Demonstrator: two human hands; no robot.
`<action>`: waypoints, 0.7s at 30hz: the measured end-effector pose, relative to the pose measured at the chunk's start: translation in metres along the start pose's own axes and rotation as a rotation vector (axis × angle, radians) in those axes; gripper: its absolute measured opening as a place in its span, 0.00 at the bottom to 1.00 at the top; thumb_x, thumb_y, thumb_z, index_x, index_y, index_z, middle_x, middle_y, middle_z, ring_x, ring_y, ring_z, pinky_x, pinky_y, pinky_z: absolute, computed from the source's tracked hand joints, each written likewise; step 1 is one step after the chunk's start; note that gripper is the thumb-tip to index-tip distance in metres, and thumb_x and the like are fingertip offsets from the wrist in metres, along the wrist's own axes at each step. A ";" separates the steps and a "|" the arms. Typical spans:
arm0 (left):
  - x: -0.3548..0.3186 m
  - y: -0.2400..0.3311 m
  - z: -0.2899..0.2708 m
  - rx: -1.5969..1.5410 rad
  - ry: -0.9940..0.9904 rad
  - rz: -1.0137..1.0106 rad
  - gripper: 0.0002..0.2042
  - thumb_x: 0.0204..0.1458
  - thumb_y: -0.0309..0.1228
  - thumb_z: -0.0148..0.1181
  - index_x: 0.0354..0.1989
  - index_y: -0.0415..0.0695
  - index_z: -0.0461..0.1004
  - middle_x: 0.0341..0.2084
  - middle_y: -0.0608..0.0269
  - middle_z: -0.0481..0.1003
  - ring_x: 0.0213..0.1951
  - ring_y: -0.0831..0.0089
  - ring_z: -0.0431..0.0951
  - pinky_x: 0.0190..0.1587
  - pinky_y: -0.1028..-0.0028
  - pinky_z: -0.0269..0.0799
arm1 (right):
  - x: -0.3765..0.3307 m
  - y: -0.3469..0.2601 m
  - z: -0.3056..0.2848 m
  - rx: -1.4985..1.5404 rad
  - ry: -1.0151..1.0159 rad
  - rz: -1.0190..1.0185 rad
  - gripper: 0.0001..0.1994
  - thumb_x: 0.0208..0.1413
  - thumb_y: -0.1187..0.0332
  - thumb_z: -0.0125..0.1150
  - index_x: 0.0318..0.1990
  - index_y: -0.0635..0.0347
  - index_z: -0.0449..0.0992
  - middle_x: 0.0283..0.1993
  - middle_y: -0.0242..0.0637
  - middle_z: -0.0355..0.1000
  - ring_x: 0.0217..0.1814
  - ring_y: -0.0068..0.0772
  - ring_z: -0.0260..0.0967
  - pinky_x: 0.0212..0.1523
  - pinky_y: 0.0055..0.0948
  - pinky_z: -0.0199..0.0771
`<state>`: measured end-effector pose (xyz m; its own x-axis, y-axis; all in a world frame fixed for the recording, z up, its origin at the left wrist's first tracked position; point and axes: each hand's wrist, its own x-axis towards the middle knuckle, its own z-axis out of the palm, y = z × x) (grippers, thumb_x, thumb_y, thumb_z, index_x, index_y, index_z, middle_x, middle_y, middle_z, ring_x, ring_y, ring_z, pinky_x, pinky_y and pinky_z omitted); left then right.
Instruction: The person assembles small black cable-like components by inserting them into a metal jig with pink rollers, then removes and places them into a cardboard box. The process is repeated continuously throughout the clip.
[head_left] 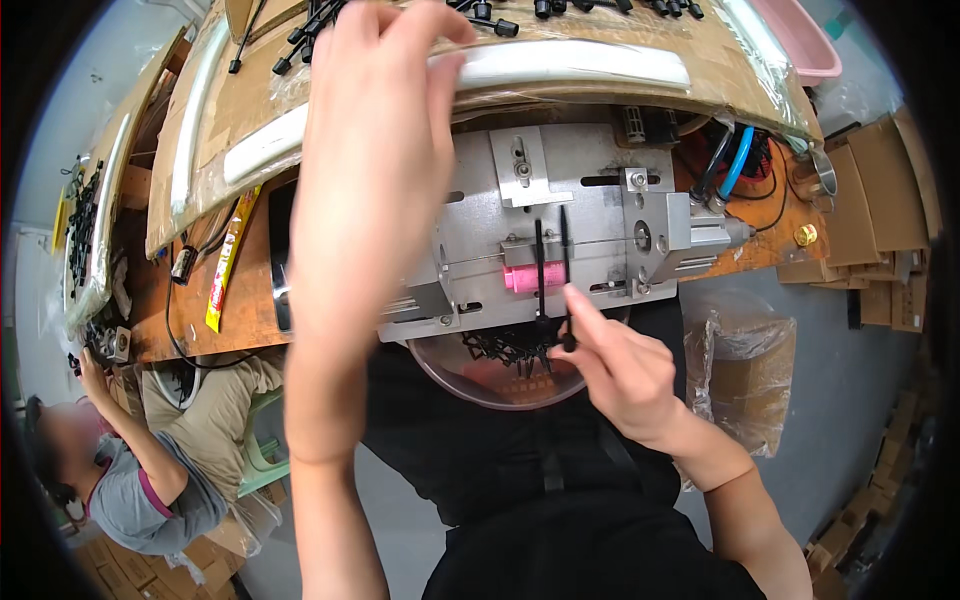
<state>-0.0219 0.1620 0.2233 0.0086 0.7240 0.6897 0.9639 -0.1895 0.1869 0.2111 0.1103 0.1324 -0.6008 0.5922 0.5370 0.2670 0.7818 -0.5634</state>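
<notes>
My left hand (385, 110) reaches over a cardboard-covered shelf, fingers bent and spread from the thumb, close to a pile of black knobbed rods (310, 35). It is slightly blurred, and nothing shows in its grasp. Between thumb and index finger, my right hand (630, 375) pinches a thin black rod (565, 250) with a thicker knobbed end toward me. Beside it, a second black rod (540, 265) stretches across a pink block (525, 278) on a grey metal fixture (590, 150). Whether that rod is clamped, I cannot tell.
Below the fixture's front edge sits a round bowl (490, 400) of black parts. A yellow packet (230, 260) lies on the wooden bench (265, 305). A co-worker (150, 480) sits at the left. Cardboard boxes (870, 190) stand at the right, near a plastic-wrapped carton (745, 390).
</notes>
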 end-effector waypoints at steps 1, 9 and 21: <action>0.014 -0.014 -0.006 -0.019 -0.082 0.038 0.07 0.55 0.22 0.55 0.41 0.42 0.75 0.35 0.58 0.74 0.33 0.64 0.73 0.39 0.72 0.69 | 0.002 -0.006 0.005 0.005 -0.023 0.035 0.32 0.40 0.86 0.68 0.58 0.73 0.69 0.31 0.42 0.75 0.27 0.33 0.73 0.30 0.27 0.74; 0.042 0.010 -0.041 -0.300 -0.475 -0.217 0.06 0.55 0.28 0.57 0.36 0.39 0.77 0.33 0.53 0.76 0.39 0.64 0.76 0.46 0.69 0.70 | 0.005 0.001 0.017 -0.023 -0.078 0.052 0.32 0.41 0.81 0.69 0.59 0.71 0.69 0.32 0.41 0.75 0.26 0.32 0.73 0.28 0.29 0.73; -0.146 0.083 -0.004 -0.192 -0.194 -0.105 0.27 0.39 0.19 0.61 0.54 0.34 0.72 0.39 0.56 0.70 0.40 0.62 0.72 0.42 0.68 0.71 | 0.011 -0.002 -0.037 -0.007 0.071 0.300 0.24 0.45 0.76 0.71 0.54 0.64 0.76 0.34 0.41 0.79 0.22 0.26 0.72 0.25 0.23 0.73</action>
<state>0.0561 0.0376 0.1415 -0.0197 0.8563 0.5161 0.8943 -0.2158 0.3921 0.2320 0.1221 0.1625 -0.4401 0.8090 0.3896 0.4299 0.5708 -0.6995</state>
